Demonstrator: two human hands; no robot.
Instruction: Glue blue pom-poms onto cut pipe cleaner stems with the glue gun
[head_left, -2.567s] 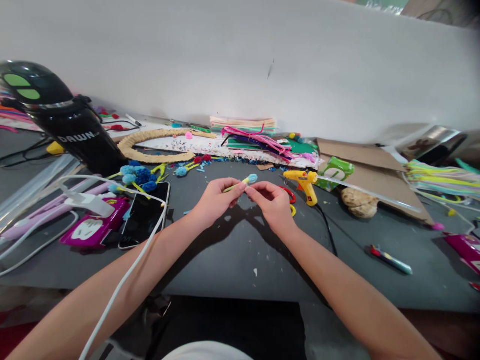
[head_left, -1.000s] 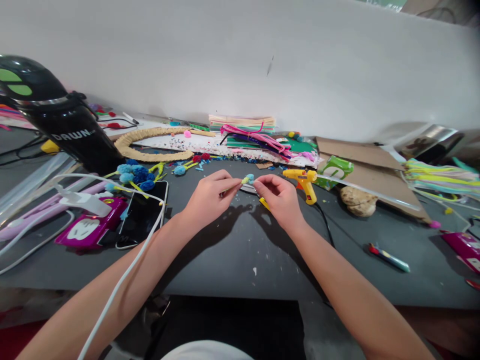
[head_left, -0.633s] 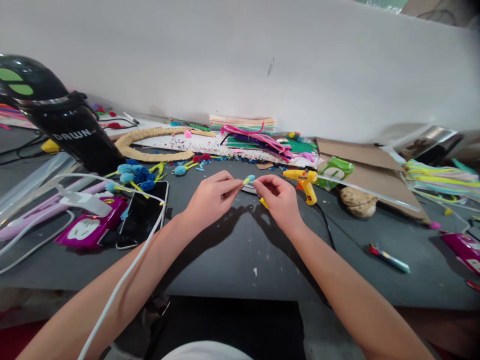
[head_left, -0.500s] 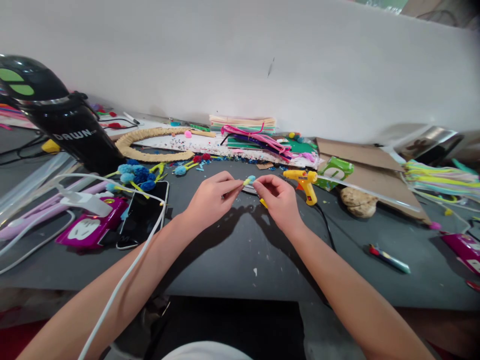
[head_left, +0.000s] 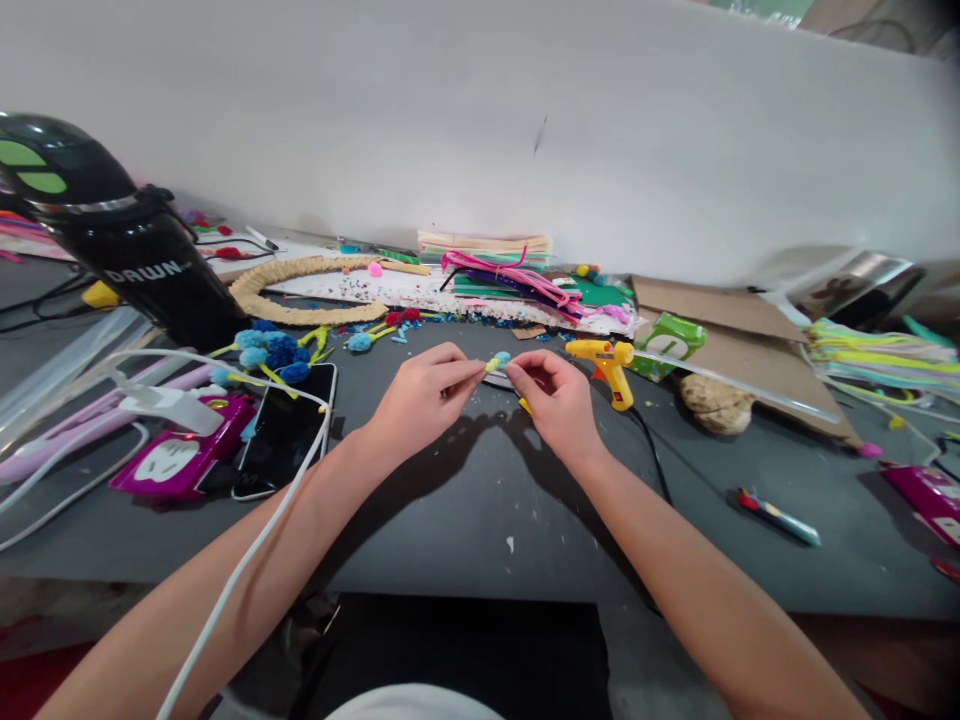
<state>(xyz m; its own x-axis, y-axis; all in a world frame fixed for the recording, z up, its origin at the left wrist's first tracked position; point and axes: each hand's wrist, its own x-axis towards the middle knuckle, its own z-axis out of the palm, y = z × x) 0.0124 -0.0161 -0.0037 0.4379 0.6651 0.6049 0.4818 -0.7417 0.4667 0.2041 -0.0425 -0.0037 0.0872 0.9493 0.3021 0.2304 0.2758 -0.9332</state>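
Above the middle of the grey table, my left hand [head_left: 429,390] is closed in a pinch on a small fuzzy pipe cleaner piece [head_left: 496,362], yellow-green on the left and light blue on the right. My right hand [head_left: 556,400] pinches the light-blue end, its thumb and forefinger pressed together. The fingertips cover both ends of the piece. Something yellow shows under the right fingers; what it is, I cannot make out. Just right of that hand lies a yellow glue gun [head_left: 609,368]. Beyond my left hand rests a light-blue fuzzy flower [head_left: 360,342].
At left stand a black bottle [head_left: 142,250], a magenta power block [head_left: 184,455] and a phone [head_left: 289,430] beside blue fuzzy flowers [head_left: 281,350]. A white cable [head_left: 247,560] crosses my left forearm. A wrapped ring [head_left: 255,300] lies behind; cardboard [head_left: 727,310] and a pen [head_left: 780,518] are at right.
Both hands stay almost still, holding the fuzzy piece in the same spot. Only a very slight shift of the fingers and view shows.
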